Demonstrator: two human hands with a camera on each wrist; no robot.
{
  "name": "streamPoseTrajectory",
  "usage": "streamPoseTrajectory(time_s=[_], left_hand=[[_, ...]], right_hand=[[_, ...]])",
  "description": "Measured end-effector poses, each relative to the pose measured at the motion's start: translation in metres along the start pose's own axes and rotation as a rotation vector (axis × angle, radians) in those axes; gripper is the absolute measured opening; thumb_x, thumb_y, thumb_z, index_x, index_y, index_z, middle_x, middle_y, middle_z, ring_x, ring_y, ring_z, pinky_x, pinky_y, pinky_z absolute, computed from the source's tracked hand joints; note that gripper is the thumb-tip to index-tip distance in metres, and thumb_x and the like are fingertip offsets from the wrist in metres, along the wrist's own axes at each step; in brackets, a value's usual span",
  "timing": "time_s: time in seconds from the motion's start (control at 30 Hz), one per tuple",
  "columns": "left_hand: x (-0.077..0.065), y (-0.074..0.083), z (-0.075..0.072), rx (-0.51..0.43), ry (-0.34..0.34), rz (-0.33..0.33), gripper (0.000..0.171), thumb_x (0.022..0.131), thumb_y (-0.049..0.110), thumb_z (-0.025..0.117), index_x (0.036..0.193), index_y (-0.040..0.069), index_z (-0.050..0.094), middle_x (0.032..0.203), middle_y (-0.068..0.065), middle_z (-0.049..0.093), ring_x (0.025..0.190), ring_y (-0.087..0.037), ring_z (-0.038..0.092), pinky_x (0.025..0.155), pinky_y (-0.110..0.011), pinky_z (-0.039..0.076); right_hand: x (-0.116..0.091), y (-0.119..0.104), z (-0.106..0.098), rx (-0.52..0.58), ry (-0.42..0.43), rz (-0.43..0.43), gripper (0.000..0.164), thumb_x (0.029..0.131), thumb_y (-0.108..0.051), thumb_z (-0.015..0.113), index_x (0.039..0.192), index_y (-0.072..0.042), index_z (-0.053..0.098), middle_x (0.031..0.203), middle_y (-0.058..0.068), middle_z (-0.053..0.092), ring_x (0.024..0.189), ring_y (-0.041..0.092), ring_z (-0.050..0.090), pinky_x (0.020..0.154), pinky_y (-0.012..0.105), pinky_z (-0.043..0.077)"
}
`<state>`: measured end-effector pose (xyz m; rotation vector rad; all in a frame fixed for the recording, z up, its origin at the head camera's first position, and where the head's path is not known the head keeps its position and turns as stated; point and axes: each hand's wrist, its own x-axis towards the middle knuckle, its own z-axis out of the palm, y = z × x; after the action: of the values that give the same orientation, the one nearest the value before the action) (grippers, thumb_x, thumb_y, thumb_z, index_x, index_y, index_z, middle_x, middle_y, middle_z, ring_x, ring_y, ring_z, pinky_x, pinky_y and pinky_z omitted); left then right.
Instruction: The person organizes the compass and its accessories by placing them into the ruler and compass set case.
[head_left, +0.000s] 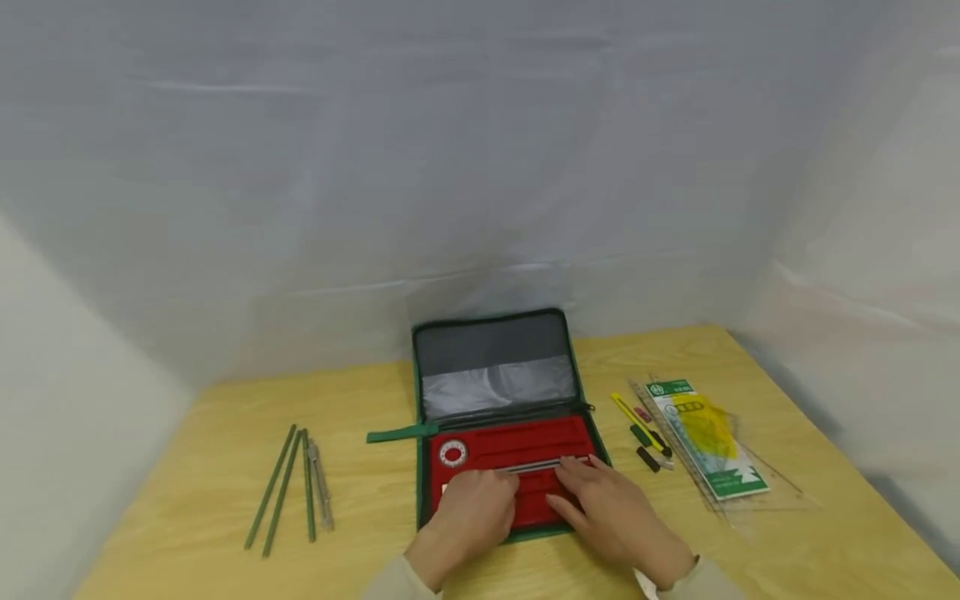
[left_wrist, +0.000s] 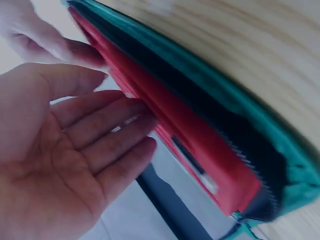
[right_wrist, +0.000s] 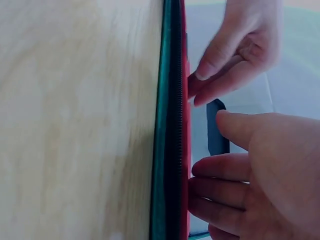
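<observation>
A zip case (head_left: 492, 350) stands unfolded on the table, with a moulded red tray (head_left: 528, 437) in its lower half. Along the tray's middle lies a slim silver metal instrument (head_left: 534, 465), its ends covered by the hands. My left hand (head_left: 474, 510) rests on the tray's left part, fingers loosely bent; in the left wrist view its fingers (left_wrist: 120, 137) meet the tray surface. Extended fingertips of my right hand (head_left: 609, 508) press on the tray's right part near the instrument. A white ring-shaped piece (head_left: 452, 453) sits in the tray's upper left.
Left of the case are green pencils (head_left: 272, 486) and a metal compass (head_left: 319, 485). To the right lie a yellow cutter (head_left: 632, 413), small dark pieces (head_left: 648, 458), and a packet (head_left: 705, 437) with clear set squares (head_left: 783, 492). A green strap (head_left: 397, 434) sticks out leftward.
</observation>
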<state>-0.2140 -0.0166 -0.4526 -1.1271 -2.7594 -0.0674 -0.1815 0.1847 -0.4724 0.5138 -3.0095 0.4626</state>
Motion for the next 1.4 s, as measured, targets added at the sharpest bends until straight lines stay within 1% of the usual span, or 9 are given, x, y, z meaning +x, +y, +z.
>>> streamPoseTrajectory(time_s=[0.1, 0.2, 0.33, 0.5, 0.67, 0.77, 0.93, 1.17, 1.4], left_hand=[[-0.007, -0.005, -0.005, -0.014, -0.026, -0.039, 0.012, 0.08, 0.02, 0.057, 0.069, 0.016, 0.057, 0.061, 0.001, 0.057, 0.051, -0.014, 0.049, 0.045, -0.029, 0.039], [-0.012, -0.012, -0.008, -0.011, -0.026, -0.048, 0.009, 0.081, 0.022, 0.058, 0.075, 0.015, 0.06, 0.065, 0.001, 0.06, 0.053, -0.014, 0.051, 0.048, -0.029, 0.041], [-0.016, -0.016, -0.01, -0.013, -0.034, -0.024, 0.013, 0.081, 0.024, 0.058, 0.089, 0.014, 0.063, 0.08, 0.001, 0.066, 0.063, -0.013, 0.056, 0.054, -0.029, 0.044], [-0.016, -0.017, -0.011, -0.06, -0.1, 0.005, 0.02, 0.083, 0.027, 0.058, 0.1, 0.017, 0.062, 0.095, 0.003, 0.067, 0.075, -0.011, 0.058, 0.063, -0.03, 0.047], [-0.016, -0.022, -0.014, -0.028, -0.08, 0.008, 0.033, 0.088, 0.036, 0.052, 0.115, 0.019, 0.059, 0.113, 0.001, 0.062, 0.098, -0.015, 0.056, 0.081, -0.034, 0.047], [-0.019, -0.029, -0.017, 0.008, -0.036, -0.027, 0.037, 0.09, 0.039, 0.048, 0.12, 0.019, 0.057, 0.123, -0.004, 0.057, 0.109, -0.021, 0.051, 0.089, -0.038, 0.044], [-0.03, -0.044, -0.022, 0.042, 0.016, -0.103, 0.037, 0.089, 0.039, 0.049, 0.12, 0.018, 0.056, 0.127, -0.009, 0.053, 0.113, -0.026, 0.048, 0.085, -0.043, 0.045], [-0.049, -0.065, -0.027, 0.0, 0.018, -0.209, 0.038, 0.089, 0.038, 0.05, 0.121, 0.016, 0.054, 0.127, -0.012, 0.052, 0.111, -0.028, 0.049, 0.081, -0.047, 0.045], [-0.066, -0.084, -0.028, -0.019, 0.007, -0.33, 0.039, 0.089, 0.035, 0.052, 0.12, 0.012, 0.055, 0.125, -0.013, 0.054, 0.108, -0.031, 0.051, 0.078, -0.045, 0.048]], right_hand=[[0.006, -0.007, 0.002, 0.018, 0.0, -0.032, 0.055, 0.092, -0.051, 0.039, 0.124, -0.009, 0.054, 0.13, 0.007, 0.053, 0.12, 0.017, 0.045, 0.106, 0.043, 0.025], [0.009, -0.012, 0.003, 0.018, 0.026, -0.042, 0.053, 0.092, -0.051, 0.04, 0.125, -0.011, 0.053, 0.127, 0.005, 0.055, 0.118, 0.017, 0.047, 0.105, 0.042, 0.026], [0.011, -0.016, 0.005, 0.013, 0.044, -0.034, 0.051, 0.091, -0.049, 0.042, 0.126, -0.012, 0.052, 0.125, 0.005, 0.057, 0.115, 0.018, 0.048, 0.105, 0.041, 0.028], [0.01, -0.016, 0.003, 0.023, 0.017, -0.022, 0.052, 0.091, -0.049, 0.043, 0.125, -0.011, 0.053, 0.126, 0.005, 0.056, 0.117, 0.018, 0.047, 0.105, 0.042, 0.026], [0.012, -0.011, -0.002, 0.003, 0.038, 0.016, 0.049, 0.091, -0.049, 0.044, 0.124, -0.014, 0.054, 0.129, 0.004, 0.053, 0.12, 0.019, 0.044, 0.105, 0.044, 0.027], [0.015, -0.009, -0.005, 0.007, 0.061, 0.016, 0.048, 0.091, -0.048, 0.045, 0.125, -0.014, 0.053, 0.135, 0.005, 0.048, 0.125, 0.023, 0.038, 0.104, 0.046, 0.027], [0.022, -0.006, -0.007, 0.027, 0.093, -0.007, 0.049, 0.09, -0.046, 0.047, 0.127, -0.014, 0.051, 0.141, 0.011, 0.04, 0.131, 0.03, 0.028, 0.104, 0.049, 0.026], [0.034, -0.009, -0.003, 0.023, 0.08, -0.051, 0.05, 0.091, -0.046, 0.045, 0.129, -0.014, 0.05, 0.141, 0.016, 0.038, 0.131, 0.034, 0.027, 0.103, 0.051, 0.027], [0.047, -0.022, 0.001, 0.046, 0.026, -0.045, 0.05, 0.091, -0.047, 0.046, 0.13, -0.016, 0.048, 0.142, 0.014, 0.036, 0.132, 0.032, 0.026, 0.103, 0.051, 0.026]])
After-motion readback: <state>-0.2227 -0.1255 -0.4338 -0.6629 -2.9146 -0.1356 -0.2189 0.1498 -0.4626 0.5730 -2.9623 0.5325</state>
